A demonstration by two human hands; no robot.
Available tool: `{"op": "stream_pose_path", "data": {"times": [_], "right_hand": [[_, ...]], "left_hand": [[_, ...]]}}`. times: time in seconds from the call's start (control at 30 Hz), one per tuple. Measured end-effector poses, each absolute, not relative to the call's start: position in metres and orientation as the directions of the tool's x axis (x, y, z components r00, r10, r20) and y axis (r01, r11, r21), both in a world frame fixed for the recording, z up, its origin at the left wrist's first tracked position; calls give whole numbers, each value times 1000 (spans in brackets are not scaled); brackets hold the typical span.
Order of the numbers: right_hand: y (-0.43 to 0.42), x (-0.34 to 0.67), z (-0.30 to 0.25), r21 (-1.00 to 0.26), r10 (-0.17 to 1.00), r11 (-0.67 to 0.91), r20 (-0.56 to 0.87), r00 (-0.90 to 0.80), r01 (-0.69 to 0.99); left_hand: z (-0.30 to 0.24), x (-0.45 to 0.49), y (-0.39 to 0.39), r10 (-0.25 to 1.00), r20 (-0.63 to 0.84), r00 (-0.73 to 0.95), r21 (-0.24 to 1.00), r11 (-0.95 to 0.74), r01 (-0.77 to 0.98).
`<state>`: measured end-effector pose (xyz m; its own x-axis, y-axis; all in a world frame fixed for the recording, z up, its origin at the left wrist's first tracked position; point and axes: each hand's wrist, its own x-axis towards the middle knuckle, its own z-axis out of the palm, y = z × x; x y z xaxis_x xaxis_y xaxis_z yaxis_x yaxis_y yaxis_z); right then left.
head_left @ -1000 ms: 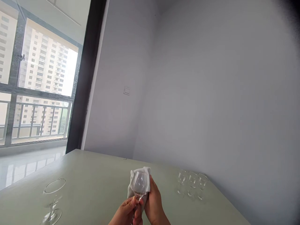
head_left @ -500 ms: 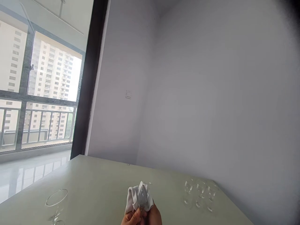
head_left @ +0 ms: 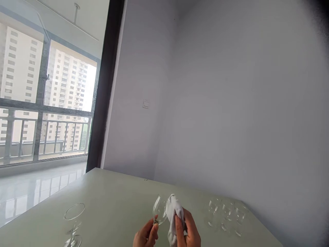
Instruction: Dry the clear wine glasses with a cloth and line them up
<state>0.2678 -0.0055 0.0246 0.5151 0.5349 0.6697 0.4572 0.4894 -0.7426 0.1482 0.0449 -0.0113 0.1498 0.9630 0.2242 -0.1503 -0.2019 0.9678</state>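
Near the bottom middle of the view, my left hand [head_left: 146,234] pinches a small clear stemmed glass [head_left: 159,210] low down, near its stem, with the bowl tilted up. Just to its right, my right hand [head_left: 189,230] grips a white cloth [head_left: 173,213] between thumb and fingers. The cloth's left edge meets or overlaps the side of the glass bowl; I cannot tell whether it presses on it. The foot of the held glass is hidden.
On the pale green table [head_left: 115,199] at the left stands a larger clear stemmed glass [head_left: 74,219]. Three small clear glasses [head_left: 226,214] stand in a group at the right. Grey walls [head_left: 218,120] rise behind the table, with a window [head_left: 66,89] on the left.
The cloth was wrapped behind and around the glass, with both hands together. Now the hands are apart, and the cloth has moved to the right of the glass in my right hand. The view has shifted slightly left.
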Motion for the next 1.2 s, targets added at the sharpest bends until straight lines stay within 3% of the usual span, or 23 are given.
{"op": "stream_pose_path", "data": {"times": [0.07,0.13,0.33,0.43,0.57,0.73,0.83,0.93,1.07,1.2], "right_hand": [[-4,258,31,-602,413,492,797,440,629],[0,244,33,-502,367,404,855,367,765],[7,214,24,-127,396,173,917,49,977],[4,210,18,-83,440,161,898,3,984],[-2,211,16,-180,505,200,861,56,963],[-11,218,14,-284,636,158,762,123,946],[-16,227,6,-317,750,175,657,83,932],[-20,238,-2,-371,828,258,561,-6,892],[-32,257,1,-622,901,316,433,-22,716],[-43,280,28,-875,872,294,411,268,386]], "left_hand": [[-12,150,41,958,220,184,968,-191,-164],[-8,149,37,948,194,251,966,-141,-216],[5,135,31,969,16,246,944,66,-322],[9,131,30,953,-72,293,881,198,-430],[15,133,28,864,-63,500,778,357,-518],[22,134,25,790,-76,608,684,485,-545],[22,135,24,782,-48,621,654,494,-572],[17,138,26,779,3,627,711,439,-549],[5,142,33,750,43,660,762,402,-507],[-1,141,41,788,-90,609,786,432,-442]]}}
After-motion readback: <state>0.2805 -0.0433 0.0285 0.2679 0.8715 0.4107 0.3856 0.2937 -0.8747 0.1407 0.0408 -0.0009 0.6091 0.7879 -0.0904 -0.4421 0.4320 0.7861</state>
